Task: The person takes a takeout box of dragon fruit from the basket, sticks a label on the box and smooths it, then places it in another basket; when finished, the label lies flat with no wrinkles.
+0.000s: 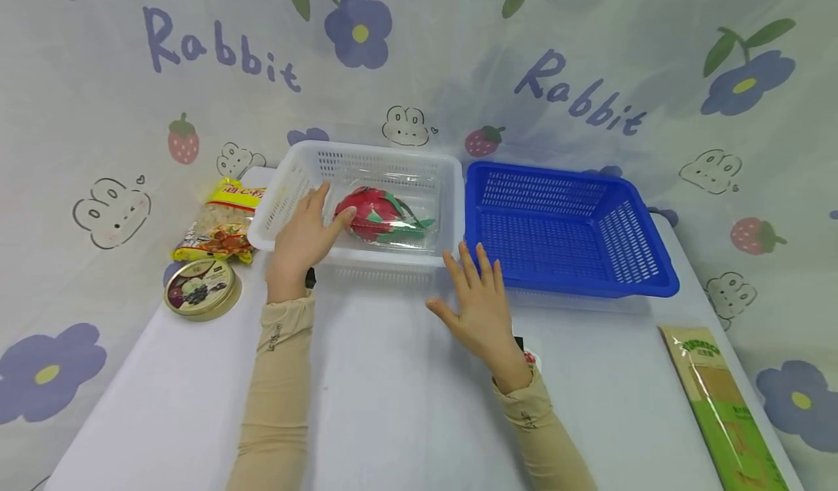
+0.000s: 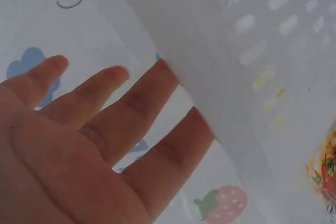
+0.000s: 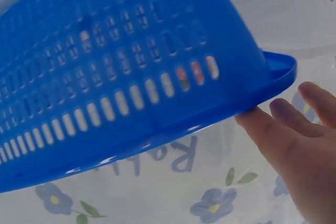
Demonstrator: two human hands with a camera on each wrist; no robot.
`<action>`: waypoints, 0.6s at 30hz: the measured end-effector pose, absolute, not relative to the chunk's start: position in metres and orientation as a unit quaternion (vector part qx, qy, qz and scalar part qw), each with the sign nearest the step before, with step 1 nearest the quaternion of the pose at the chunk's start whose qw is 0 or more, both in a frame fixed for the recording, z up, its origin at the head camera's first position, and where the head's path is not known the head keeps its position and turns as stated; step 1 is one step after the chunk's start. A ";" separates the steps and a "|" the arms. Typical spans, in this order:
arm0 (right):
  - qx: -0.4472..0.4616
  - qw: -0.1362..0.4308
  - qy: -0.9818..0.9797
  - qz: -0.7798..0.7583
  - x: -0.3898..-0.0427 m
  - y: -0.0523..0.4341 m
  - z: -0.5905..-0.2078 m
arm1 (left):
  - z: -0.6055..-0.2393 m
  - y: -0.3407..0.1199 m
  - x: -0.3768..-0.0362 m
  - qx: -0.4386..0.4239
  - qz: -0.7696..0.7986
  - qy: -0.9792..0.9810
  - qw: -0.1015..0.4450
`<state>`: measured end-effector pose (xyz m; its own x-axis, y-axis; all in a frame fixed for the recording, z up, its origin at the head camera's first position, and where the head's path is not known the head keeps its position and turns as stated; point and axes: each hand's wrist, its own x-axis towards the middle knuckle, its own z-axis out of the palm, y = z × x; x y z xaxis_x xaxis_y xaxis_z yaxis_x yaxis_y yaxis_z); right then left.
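Note:
A white plastic basket (image 1: 450, 211) stands at the back of the table. Inside it lies a red and green dragon fruit (image 1: 369, 211) with a clear plastic box (image 1: 425, 185) about it. My left hand (image 1: 297, 240) hovers over the basket's front left part, fingers extended; in the left wrist view, two fingertips (image 2: 170, 74) appear against the white rim. To the right stands a blue basket (image 1: 576, 287). My right hand (image 1: 481, 316) is in front of where the two baskets meet, fingers spread and holding nothing. Whether its fingers touch the blue rim, I cannot tell.
Left of the white basket lie a yellow food bag (image 1: 219, 222) and a round tin (image 1: 201, 287). A long green and tan packet (image 1: 723, 411) is at the table's right edge. Something small, red and white (image 1: 532, 358) is partly hidden behind my right wrist.

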<state>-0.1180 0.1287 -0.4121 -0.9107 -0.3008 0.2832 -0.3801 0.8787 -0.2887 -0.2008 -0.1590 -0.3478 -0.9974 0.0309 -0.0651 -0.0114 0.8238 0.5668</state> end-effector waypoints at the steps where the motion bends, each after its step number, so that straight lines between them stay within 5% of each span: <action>1: 0.178 0.114 -0.962 0.170 -0.119 0.126 -0.412 | -0.347 -0.158 -0.203 0.003 0.299 0.953 0.043; 18: 0.188 0.123 -0.963 0.148 -0.126 0.109 -0.416 | -0.365 -0.147 -0.216 -0.064 0.305 0.948 0.056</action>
